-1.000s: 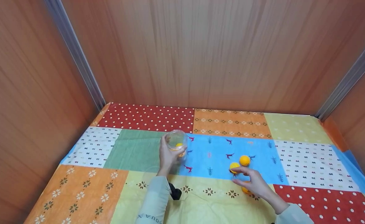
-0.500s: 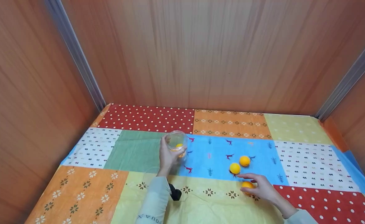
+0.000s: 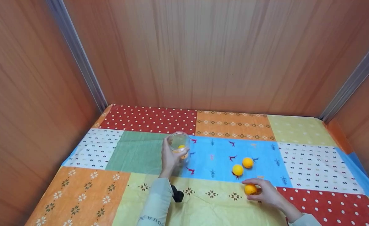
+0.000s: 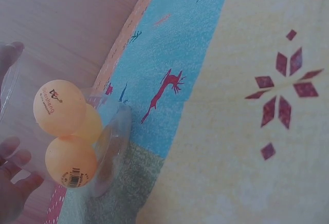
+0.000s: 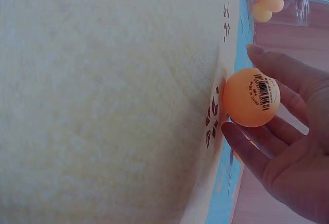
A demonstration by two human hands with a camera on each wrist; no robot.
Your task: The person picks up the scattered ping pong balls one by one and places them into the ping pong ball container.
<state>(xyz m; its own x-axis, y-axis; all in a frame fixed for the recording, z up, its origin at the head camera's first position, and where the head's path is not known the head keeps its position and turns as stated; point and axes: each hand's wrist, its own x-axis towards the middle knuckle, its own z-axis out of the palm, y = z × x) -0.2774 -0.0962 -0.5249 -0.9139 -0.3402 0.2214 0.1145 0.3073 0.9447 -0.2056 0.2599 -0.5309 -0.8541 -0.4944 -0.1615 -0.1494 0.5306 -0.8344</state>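
My left hand [image 3: 171,158] grips a clear jar [image 3: 178,138] standing on the patchwork cloth. Three orange ping-pong balls show through its wall in the left wrist view, one ball [image 4: 59,107] resting above another ball [image 4: 71,161]. To the right, my right hand [image 3: 264,192] has its thumb and fingers spread on either side of a ping-pong ball [image 3: 250,189] on the yellow patch. In the right wrist view a gap shows between the thumb and that ball [image 5: 252,98]. Two more ping-pong balls lie just beyond: a nearer ball [image 3: 237,170] and a farther ball [image 3: 247,162].
A patchwork cloth [image 3: 102,182] covers the table. Wood-look panels [image 3: 203,56] rise at the back and on both sides, with metal strips [image 3: 77,59] at the corners. A black piece [image 3: 178,195] sits at the left wrist.
My right hand has moved from above the two farther balls toward me, and its fingers now surround the nearest ball. My left hand and the jar have stayed in place.
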